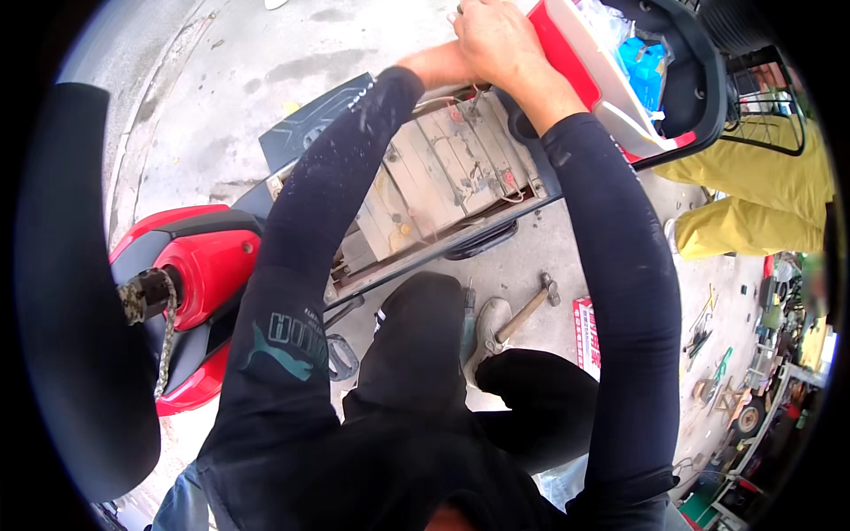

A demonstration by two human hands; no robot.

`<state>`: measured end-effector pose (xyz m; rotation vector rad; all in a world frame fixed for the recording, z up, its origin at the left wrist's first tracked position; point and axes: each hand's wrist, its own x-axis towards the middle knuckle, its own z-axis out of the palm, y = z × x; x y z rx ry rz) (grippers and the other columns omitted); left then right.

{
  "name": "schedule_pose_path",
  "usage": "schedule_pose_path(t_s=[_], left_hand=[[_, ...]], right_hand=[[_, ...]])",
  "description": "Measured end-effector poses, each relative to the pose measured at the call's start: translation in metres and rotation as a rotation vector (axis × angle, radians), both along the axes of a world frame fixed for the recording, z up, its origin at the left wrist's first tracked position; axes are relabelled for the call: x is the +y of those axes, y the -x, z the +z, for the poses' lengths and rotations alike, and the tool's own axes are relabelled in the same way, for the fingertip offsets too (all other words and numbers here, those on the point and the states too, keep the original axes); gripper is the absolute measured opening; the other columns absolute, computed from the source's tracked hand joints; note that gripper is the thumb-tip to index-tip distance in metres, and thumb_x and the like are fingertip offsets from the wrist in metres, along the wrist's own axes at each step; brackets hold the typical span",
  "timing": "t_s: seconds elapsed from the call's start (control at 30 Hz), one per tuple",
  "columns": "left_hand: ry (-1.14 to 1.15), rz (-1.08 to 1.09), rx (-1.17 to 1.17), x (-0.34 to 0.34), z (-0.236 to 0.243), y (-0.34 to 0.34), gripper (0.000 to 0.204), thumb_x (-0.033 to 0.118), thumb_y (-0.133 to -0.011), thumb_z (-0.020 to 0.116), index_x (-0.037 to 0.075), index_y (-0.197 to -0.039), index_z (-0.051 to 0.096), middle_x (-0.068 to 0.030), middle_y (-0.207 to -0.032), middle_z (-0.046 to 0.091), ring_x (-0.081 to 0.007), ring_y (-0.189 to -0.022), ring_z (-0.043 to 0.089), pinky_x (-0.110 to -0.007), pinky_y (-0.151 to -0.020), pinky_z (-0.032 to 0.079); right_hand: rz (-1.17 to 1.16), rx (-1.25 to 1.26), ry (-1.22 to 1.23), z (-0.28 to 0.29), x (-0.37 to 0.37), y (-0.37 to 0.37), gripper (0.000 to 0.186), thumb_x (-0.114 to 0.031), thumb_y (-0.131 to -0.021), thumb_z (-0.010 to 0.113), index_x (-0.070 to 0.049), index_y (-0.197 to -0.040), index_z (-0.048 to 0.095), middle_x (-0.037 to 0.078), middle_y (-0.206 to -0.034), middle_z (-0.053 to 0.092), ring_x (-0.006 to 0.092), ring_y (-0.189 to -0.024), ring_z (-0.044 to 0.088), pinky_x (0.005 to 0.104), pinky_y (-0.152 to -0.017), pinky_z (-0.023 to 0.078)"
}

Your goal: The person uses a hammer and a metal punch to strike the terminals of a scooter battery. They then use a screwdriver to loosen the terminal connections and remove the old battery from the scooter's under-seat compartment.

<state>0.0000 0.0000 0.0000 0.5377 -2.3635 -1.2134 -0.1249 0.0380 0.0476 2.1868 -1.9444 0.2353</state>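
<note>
Both my arms in black sleeves reach forward over an opened scooter floor, where a row of several dusty grey batteries lies in its bay. My right hand is curled over the far end of the batteries, beside thin wires. My left hand is almost wholly hidden behind the right one; only its bare wrist and a fingertip show. What either hand grips is hidden.
The red scooter front lies to my left. The raised seat with its red and white underside stands right of my hands. A hammer and a red box lie on the concrete. A person in yellow trousers crouches at right.
</note>
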Motion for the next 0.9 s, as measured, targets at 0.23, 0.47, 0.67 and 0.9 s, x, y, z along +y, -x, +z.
schedule_pose_path(t_s=[0.23, 0.47, 0.67, 0.9], left_hand=[[-0.374, -0.001, 0.031, 0.005, -0.026, 0.039, 0.028, 0.038, -0.093, 0.068, 0.01, -0.095, 0.072, -0.001, -0.084, 0.066, -0.014, -0.079, 0.057, -0.034, -0.08, 0.049], [-0.59, -0.101, 0.236, 0.017, -0.015, 0.037, 0.031, 0.04, -0.086, 0.078, 0.01, -0.089, 0.071, 0.0035, -0.069, 0.054, -0.0097, -0.068, 0.05, -0.028, -0.063, 0.042], [-0.105, 0.256, -0.01, 0.03, -0.041, 0.045, 0.033, 0.034, -0.095, 0.069, 0.007, -0.113, 0.071, -0.008, -0.094, 0.072, -0.0177, -0.088, 0.068, -0.036, -0.074, 0.053], [0.123, 0.397, -0.009, 0.041, -0.038, 0.058, 0.033, 0.031, -0.098, 0.067, 0.006, -0.119, 0.07, -0.01, -0.103, 0.073, -0.0203, -0.096, 0.068, -0.037, -0.084, 0.053]], right_hand=[[0.303, 0.491, -0.54, 0.068, 0.017, -0.011, 0.058, -0.049, -0.101, 0.041, -0.003, -0.112, 0.075, 0.022, -0.117, 0.072, 0.0404, -0.109, 0.069, 0.0487, -0.097, 0.051], [0.369, 0.506, -0.768, 0.051, -0.03, -0.006, 0.043, -0.034, -0.1, 0.048, -0.005, -0.112, 0.077, 0.02, -0.117, 0.074, 0.0373, -0.107, 0.071, 0.0484, -0.092, 0.054], [0.188, 0.398, -0.525, 0.057, 0.013, -0.023, 0.042, -0.036, -0.102, 0.049, -0.009, -0.107, 0.08, 0.017, -0.112, 0.076, 0.033, -0.105, 0.073, 0.0474, -0.091, 0.056], [0.365, 0.472, -0.472, 0.067, 0.021, -0.011, 0.043, -0.037, -0.102, 0.049, -0.008, -0.105, 0.08, 0.017, -0.109, 0.076, 0.0342, -0.103, 0.073, 0.0465, -0.089, 0.057]])
